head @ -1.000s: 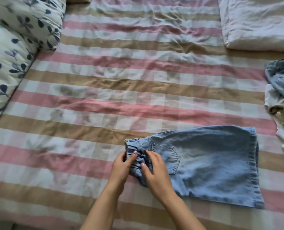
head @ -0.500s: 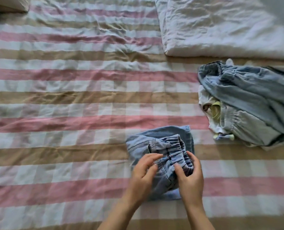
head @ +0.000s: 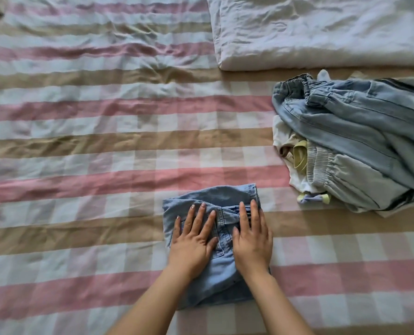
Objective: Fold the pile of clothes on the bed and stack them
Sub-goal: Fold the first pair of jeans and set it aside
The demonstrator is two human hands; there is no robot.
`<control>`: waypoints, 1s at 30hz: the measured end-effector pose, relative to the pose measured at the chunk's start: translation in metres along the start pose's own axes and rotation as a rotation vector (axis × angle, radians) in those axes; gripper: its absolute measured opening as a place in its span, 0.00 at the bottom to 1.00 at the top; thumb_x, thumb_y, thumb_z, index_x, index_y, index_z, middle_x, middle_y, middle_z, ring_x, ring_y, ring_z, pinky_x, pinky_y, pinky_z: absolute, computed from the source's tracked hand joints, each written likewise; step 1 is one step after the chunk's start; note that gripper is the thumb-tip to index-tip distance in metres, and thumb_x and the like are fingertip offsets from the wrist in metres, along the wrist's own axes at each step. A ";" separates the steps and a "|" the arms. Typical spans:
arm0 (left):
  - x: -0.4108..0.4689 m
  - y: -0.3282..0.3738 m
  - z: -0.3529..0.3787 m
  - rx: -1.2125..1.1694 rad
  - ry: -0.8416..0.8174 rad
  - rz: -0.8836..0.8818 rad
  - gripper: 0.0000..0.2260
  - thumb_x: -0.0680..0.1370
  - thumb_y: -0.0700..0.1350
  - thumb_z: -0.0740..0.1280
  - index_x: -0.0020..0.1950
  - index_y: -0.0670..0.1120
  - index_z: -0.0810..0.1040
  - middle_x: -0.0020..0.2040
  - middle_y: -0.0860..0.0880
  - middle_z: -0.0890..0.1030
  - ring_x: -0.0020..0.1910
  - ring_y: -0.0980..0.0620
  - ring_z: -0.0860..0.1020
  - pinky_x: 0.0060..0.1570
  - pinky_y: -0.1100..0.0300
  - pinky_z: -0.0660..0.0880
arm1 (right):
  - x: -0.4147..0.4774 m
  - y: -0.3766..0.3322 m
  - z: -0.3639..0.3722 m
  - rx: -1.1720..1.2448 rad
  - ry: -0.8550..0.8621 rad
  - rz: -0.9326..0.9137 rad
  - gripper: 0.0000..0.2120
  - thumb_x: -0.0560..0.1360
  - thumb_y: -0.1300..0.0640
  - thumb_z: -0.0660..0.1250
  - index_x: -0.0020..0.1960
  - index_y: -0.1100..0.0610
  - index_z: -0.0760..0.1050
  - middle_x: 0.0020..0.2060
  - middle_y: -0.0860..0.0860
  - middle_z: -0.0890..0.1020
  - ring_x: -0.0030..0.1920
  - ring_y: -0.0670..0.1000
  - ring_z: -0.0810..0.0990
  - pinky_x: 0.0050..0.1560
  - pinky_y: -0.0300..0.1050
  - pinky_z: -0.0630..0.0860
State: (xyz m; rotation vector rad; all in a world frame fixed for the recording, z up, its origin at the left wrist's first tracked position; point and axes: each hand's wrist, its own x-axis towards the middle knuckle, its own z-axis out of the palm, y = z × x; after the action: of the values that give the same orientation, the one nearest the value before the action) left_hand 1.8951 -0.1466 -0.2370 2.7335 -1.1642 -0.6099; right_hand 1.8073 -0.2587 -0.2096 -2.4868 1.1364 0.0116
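Left hand (head: pixel 193 240) and right hand (head: pixel 252 234), fingers straight, pressing flat on folded denim shorts (head: pixel 221 274); clothes pile (head: pixel 360 141) lying apart, right.

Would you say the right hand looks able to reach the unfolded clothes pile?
Probably yes: the right hand rests flat on the folded denim, with only bare sheet between it and the pile.

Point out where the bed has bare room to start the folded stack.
Widest bare patch: the striped sheet left of the folded denim. A narrower strip lies between the denim and the unfolded pile. Crowded at the right, where the pile nearly meets the white quilt.
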 end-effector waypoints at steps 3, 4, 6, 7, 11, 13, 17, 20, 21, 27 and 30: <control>-0.002 -0.001 -0.004 -0.055 0.058 0.051 0.30 0.78 0.60 0.54 0.72 0.61 0.37 0.74 0.56 0.36 0.75 0.49 0.36 0.68 0.54 0.29 | 0.000 0.010 0.000 0.064 -0.031 -0.003 0.31 0.75 0.55 0.64 0.75 0.55 0.55 0.75 0.57 0.56 0.73 0.58 0.59 0.68 0.53 0.62; -0.005 -0.003 -0.009 -0.109 0.120 0.035 0.30 0.77 0.57 0.58 0.75 0.58 0.46 0.76 0.53 0.44 0.76 0.48 0.43 0.70 0.53 0.37 | -0.001 0.013 -0.004 0.146 -0.009 0.049 0.33 0.74 0.56 0.67 0.74 0.59 0.57 0.73 0.60 0.60 0.71 0.60 0.61 0.67 0.53 0.63; -0.014 -0.009 -0.016 -0.287 0.287 -0.191 0.29 0.76 0.51 0.64 0.75 0.48 0.60 0.74 0.44 0.60 0.72 0.46 0.56 0.69 0.51 0.50 | -0.004 0.019 -0.011 0.329 -0.007 0.233 0.36 0.71 0.55 0.72 0.72 0.64 0.58 0.68 0.63 0.66 0.68 0.63 0.65 0.65 0.53 0.64; -0.019 -0.014 -0.018 -0.421 0.294 -0.362 0.28 0.76 0.49 0.66 0.74 0.44 0.61 0.72 0.41 0.63 0.70 0.44 0.60 0.68 0.51 0.55 | -0.005 0.022 -0.014 0.369 -0.039 0.316 0.38 0.70 0.53 0.73 0.72 0.65 0.59 0.67 0.64 0.68 0.66 0.63 0.66 0.64 0.53 0.65; -0.035 -0.017 -0.022 -1.105 0.141 -0.784 0.13 0.76 0.42 0.67 0.58 0.39 0.72 0.54 0.39 0.78 0.52 0.44 0.75 0.49 0.58 0.69 | 0.002 0.033 -0.019 0.452 -0.211 0.449 0.32 0.67 0.48 0.74 0.63 0.64 0.70 0.58 0.60 0.77 0.60 0.59 0.74 0.60 0.52 0.71; -0.040 -0.014 -0.023 -1.131 0.141 -0.760 0.05 0.76 0.40 0.67 0.47 0.41 0.72 0.44 0.42 0.79 0.46 0.43 0.76 0.38 0.59 0.65 | 0.004 0.032 -0.023 0.480 -0.272 0.464 0.27 0.68 0.48 0.74 0.59 0.62 0.71 0.55 0.59 0.78 0.57 0.58 0.76 0.57 0.51 0.73; -0.036 -0.025 -0.053 -1.142 0.266 -0.637 0.06 0.75 0.38 0.67 0.42 0.45 0.71 0.38 0.48 0.78 0.40 0.47 0.76 0.37 0.62 0.69 | 0.010 0.007 -0.039 0.615 -0.247 0.372 0.16 0.68 0.52 0.74 0.50 0.57 0.71 0.48 0.55 0.80 0.50 0.55 0.78 0.51 0.51 0.75; -0.012 -0.061 -0.093 -1.117 0.394 -0.557 0.06 0.75 0.38 0.67 0.43 0.47 0.72 0.39 0.49 0.78 0.39 0.50 0.76 0.37 0.64 0.71 | 0.035 -0.041 -0.051 0.751 -0.181 0.271 0.10 0.70 0.54 0.72 0.46 0.51 0.71 0.45 0.49 0.80 0.47 0.50 0.79 0.45 0.46 0.74; 0.000 -0.079 -0.108 -1.115 0.424 -0.533 0.05 0.75 0.39 0.67 0.44 0.47 0.72 0.40 0.50 0.79 0.41 0.50 0.77 0.39 0.62 0.71 | 0.049 -0.063 -0.052 0.781 -0.176 0.238 0.09 0.71 0.54 0.71 0.46 0.50 0.71 0.45 0.48 0.80 0.46 0.48 0.79 0.44 0.44 0.73; 0.092 -0.185 -0.170 -1.061 0.432 -0.442 0.18 0.78 0.41 0.64 0.67 0.46 0.67 0.61 0.46 0.76 0.60 0.46 0.75 0.62 0.53 0.70 | 0.160 -0.183 -0.022 0.835 -0.084 0.104 0.14 0.75 0.55 0.67 0.57 0.61 0.70 0.51 0.54 0.78 0.51 0.53 0.76 0.51 0.46 0.71; 0.135 -0.223 -0.175 -0.943 0.435 -0.458 0.24 0.79 0.44 0.62 0.73 0.44 0.61 0.70 0.46 0.69 0.68 0.47 0.67 0.63 0.64 0.61 | 0.204 -0.212 0.005 0.818 -0.066 0.092 0.15 0.76 0.54 0.65 0.58 0.63 0.70 0.50 0.55 0.78 0.52 0.55 0.76 0.46 0.42 0.68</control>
State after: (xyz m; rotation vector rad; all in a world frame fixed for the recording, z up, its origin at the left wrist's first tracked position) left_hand 2.1984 -0.0964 -0.1764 2.0933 -0.0663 -0.4066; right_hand 2.0988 -0.2797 -0.1736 -1.6957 0.9648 -0.2850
